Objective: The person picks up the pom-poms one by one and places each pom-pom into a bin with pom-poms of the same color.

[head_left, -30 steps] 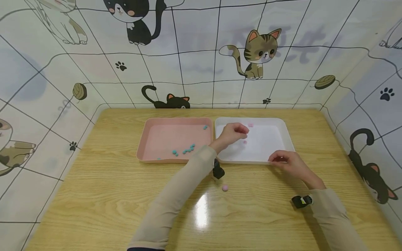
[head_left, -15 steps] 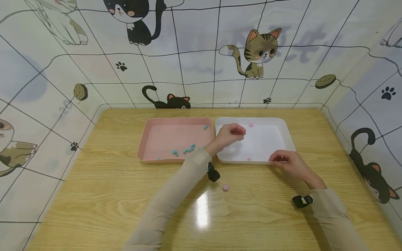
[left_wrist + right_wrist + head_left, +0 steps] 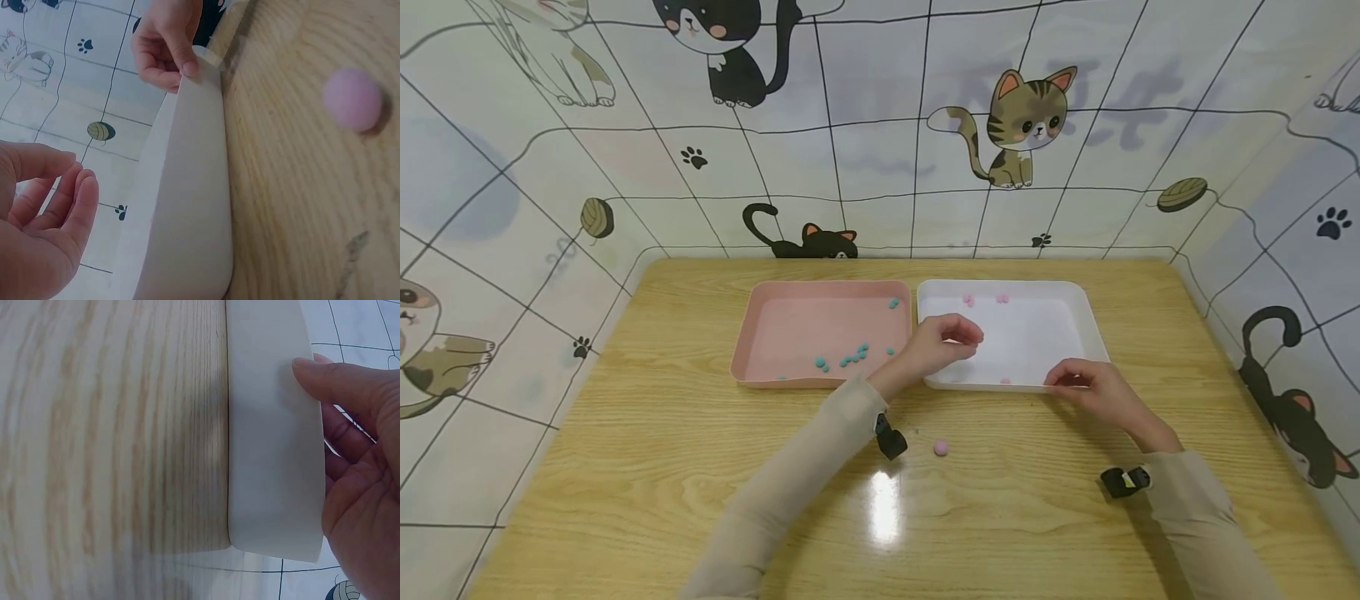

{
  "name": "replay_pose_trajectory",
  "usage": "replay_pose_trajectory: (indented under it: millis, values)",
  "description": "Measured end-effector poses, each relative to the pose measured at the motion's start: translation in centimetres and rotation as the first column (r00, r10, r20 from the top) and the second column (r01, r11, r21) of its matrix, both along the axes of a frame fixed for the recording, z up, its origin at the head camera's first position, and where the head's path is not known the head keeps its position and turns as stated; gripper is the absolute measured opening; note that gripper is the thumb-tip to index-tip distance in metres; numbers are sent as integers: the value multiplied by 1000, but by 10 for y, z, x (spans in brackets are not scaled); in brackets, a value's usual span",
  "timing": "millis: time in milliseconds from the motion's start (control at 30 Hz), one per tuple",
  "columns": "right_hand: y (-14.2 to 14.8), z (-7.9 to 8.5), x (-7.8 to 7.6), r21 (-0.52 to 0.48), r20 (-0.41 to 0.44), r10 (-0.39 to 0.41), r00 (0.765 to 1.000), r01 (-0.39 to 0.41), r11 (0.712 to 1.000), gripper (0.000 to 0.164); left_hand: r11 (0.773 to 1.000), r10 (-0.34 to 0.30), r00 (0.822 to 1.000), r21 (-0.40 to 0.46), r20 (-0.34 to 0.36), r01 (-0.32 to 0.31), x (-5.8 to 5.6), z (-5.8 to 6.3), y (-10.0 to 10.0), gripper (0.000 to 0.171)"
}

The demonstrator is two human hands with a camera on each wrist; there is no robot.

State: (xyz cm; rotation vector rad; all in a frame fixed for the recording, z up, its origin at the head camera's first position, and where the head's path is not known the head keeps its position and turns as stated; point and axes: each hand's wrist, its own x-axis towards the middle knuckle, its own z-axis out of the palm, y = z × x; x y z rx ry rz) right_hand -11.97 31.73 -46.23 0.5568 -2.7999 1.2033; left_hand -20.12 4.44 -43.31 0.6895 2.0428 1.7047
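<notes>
My left hand point(image 3: 943, 343) hovers over the left part of the white tray point(image 3: 1037, 333). Its fingers are loosely curled, and the left wrist view shows nothing between thumb and fingertips. At the tray's front right, my right hand point(image 3: 1093, 387) pinches the rim, thumb point(image 3: 309, 375) on the outer wall and fingers inside. Small pink balls point(image 3: 1002, 298) lie near the tray's back wall, and another pink piece point(image 3: 1005, 381) shows by its front wall. A round pink ball point(image 3: 353, 100) sits on the table in front of the tray.
Beside the white tray, on its left, stands a pink tray point(image 3: 805, 321) with several small teal balls point(image 3: 852, 358) in it. Both are on a wood-grain table point(image 3: 647, 467). A cat-print sheet point(image 3: 880, 167) rises behind and at the sides.
My left hand has drawn back toward the front left, uncovering pink balls near the back wall. One pink ball has moved to the front wall. My right hand stays on the rim.
</notes>
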Motion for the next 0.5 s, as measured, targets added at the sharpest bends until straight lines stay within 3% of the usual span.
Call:
replay_pose_trajectory:
  millis: [267,500]
  values:
    - [0,0,0,7,3,-6,1000,6,1000,17,994,-107,992,5,-67,108,21,-10,-14,15]
    - [-2,2,1,2,17,-9,1000,9,1000,15,989,-148,980,3,-135,149,36,-22,-27,15]
